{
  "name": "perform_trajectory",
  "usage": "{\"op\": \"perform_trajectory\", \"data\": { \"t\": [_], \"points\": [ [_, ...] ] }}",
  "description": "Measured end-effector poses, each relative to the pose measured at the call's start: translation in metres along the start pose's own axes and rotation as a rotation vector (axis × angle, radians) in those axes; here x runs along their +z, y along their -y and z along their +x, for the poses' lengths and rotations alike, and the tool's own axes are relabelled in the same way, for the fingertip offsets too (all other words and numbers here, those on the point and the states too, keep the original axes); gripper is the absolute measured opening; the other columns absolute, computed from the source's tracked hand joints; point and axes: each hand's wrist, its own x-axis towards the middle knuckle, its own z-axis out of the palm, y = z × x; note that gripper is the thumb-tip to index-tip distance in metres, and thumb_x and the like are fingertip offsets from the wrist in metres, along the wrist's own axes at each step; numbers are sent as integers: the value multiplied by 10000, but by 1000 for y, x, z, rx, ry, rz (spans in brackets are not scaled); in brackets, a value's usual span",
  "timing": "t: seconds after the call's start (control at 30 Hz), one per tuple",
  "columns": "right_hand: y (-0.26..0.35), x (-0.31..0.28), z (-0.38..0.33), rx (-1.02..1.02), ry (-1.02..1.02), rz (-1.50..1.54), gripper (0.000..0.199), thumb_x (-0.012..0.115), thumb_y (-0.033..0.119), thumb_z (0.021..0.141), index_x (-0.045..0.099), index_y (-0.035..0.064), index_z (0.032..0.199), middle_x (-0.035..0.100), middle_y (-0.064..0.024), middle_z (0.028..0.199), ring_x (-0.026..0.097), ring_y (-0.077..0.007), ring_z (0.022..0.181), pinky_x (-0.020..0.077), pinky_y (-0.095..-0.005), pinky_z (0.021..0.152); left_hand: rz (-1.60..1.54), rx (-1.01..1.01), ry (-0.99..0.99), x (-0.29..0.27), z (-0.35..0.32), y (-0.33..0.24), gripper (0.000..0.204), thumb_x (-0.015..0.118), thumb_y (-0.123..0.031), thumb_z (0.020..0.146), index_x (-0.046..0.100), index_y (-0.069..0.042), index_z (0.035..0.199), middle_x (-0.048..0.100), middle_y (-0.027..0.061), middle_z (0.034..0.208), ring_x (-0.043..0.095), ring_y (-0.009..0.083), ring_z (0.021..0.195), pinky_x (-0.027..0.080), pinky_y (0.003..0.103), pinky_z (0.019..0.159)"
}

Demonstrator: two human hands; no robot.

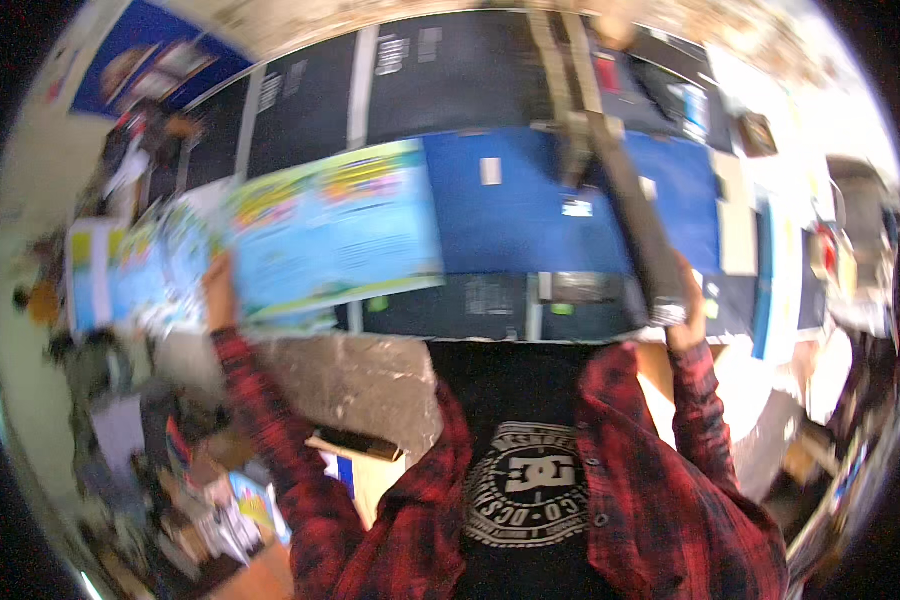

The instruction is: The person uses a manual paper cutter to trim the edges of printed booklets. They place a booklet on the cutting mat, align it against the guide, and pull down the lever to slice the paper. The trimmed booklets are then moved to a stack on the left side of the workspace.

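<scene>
My left hand (219, 285) is closed on the left edge of a light-blue and yellow printed sheet (335, 235). The right part of that sheet lies over or beside a flat blue board (510, 205); motion blurs the join. Out to the right, my right hand (688, 315) grips the near end of a long dark bar (630, 205), which slants away from me across the blue board. Part of the fingers is hidden behind the bar. At its far end the bar meets a brownish metal piece (573, 150).
More printed sheets (150, 265) lie left of my left hand. Dark panels with pale strips (450, 85) cover the far table. A small brown box (757, 133) sits at the far right. Boxes and papers (235, 510) crowd the lower left.
</scene>
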Motion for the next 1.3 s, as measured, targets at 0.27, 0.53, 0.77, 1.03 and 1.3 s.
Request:
{"op": "perform_trajectory", "data": {
  "t": [0.27, 0.53, 0.77, 1.03, 1.3],
  "points": [
    [-65, -218, 48, 6, -683, -921, 679, 788, 503, 780, 631, 22, 1233, 654, -231, 1183, 631, -362, 1093, 496, -438, 939, 458, -299, -210, -121, 69, 131, 701, 662, -528, 898, 606, 68, 1262, 674, 181, 1164, 625, 286, 1094, 455, 363, 972],
    [-100, -303, 51, 603, -426, -1078, 1335, 783, 814, 500, 399, -34, 1457, 543, -267, 1376, 544, -355, 1282, 437, -407, 1074, -226, 184, 22, -33, -6, -135, 405, 565, -179, 1011, 541, 30, 1358, 588, 159, 1350, 547, 219, 1250, 368, 354, 1093],
    [-99, -281, 48, 500, -482, -949, 1388, 840, 750, 459, 311, -16, 1488, 555, -284, 1335, 539, -377, 1273, 428, -409, 1081, -227, 335, 321, -18, -103, -313, 460, 617, -203, 945, 554, 43, 1329, 606, 196, 1310, 549, 291, 1250, 361, 406, 1104],
    [-95, -308, 54, 602, -356, -1021, 1322, 940, 635, 386, 374, -5, 1395, 544, -267, 1316, 562, -362, 1235, 445, -416, 1069, -330, 778, 811, 35, -146, -409, 522, 794, -316, 787, 655, 0, 1179, 684, 151, 1184, 627, 339, 1123, 468, 438, 972],
    [-91, -299, 49, 733, -339, -912, 1239, 913, 670, 402, 468, -21, 1329, 588, -239, 1285, 594, -329, 1201, 467, -381, 1039, -534, 826, 1036, 80, -173, -430, 611, 873, -164, 671, 650, -37, 1225, 687, 102, 1191, 631, 298, 1119, 489, 420, 950]
  ]
}}
